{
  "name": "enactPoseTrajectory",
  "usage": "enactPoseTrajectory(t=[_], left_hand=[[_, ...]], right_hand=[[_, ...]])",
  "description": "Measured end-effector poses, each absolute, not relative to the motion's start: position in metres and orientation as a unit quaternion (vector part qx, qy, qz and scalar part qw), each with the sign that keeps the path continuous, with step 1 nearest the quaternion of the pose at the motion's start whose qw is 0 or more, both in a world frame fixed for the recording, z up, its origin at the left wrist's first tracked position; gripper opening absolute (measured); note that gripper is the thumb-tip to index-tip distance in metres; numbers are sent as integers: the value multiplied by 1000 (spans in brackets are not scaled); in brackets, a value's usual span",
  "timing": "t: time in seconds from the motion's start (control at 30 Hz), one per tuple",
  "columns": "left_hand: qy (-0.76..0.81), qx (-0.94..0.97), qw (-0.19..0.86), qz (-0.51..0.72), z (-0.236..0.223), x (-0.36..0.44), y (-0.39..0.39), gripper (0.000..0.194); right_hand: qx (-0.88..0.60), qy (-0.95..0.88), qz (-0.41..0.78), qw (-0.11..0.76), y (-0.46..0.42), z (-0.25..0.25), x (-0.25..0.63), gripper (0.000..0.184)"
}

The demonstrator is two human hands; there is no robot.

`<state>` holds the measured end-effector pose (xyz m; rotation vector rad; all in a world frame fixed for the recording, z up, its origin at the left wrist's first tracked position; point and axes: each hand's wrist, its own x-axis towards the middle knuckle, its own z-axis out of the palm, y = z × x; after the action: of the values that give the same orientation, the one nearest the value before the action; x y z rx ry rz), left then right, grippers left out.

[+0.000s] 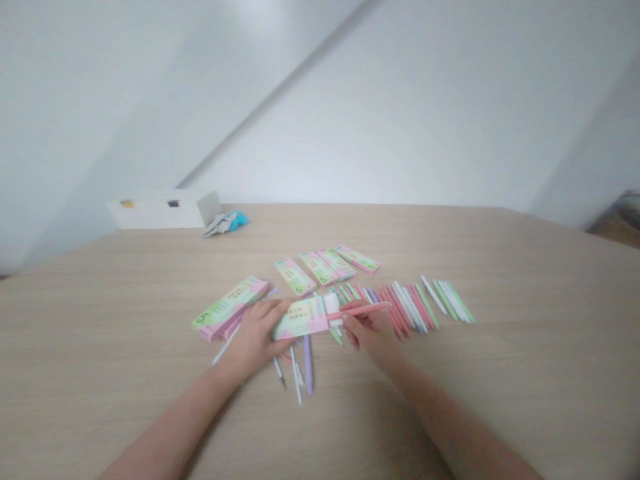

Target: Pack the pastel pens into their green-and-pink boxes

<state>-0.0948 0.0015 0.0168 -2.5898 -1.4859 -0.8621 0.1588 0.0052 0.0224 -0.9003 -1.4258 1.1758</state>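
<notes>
My left hand is closed around a small pink and green pen box, whose white end flap stands open toward the right. Between the fingers of my right hand is a pink pen, its left end at the mouth of the box. How far the pen sits inside is too blurred to tell. Under and in front of the box lie loose pens, among them a purple pen and a white pen. A row of pink, white and green pens lies beyond my right hand.
Several similar boxes lie flat beyond my hands. More boxes are stacked left of my left hand. A white carton stands at the far left, with a crumpled grey and blue item beside it. The wall rises behind the table.
</notes>
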Motion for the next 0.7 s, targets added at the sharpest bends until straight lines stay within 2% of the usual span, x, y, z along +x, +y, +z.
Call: enactPoseTrajectory(t=[0.17,0.5,0.7], left_hand=[[-481,-831,11,-278,16,-95,2,60],[-486,-826,21,-284,15,-95,2,58],[-488,-825,23,-283,15,-96,3,58]], right_hand=[[-346,-578,518,526,2,23,159,30],[-388,-582,452,554,4,27,160,28],[-335,-571,464,589,-1,27,160,23]])
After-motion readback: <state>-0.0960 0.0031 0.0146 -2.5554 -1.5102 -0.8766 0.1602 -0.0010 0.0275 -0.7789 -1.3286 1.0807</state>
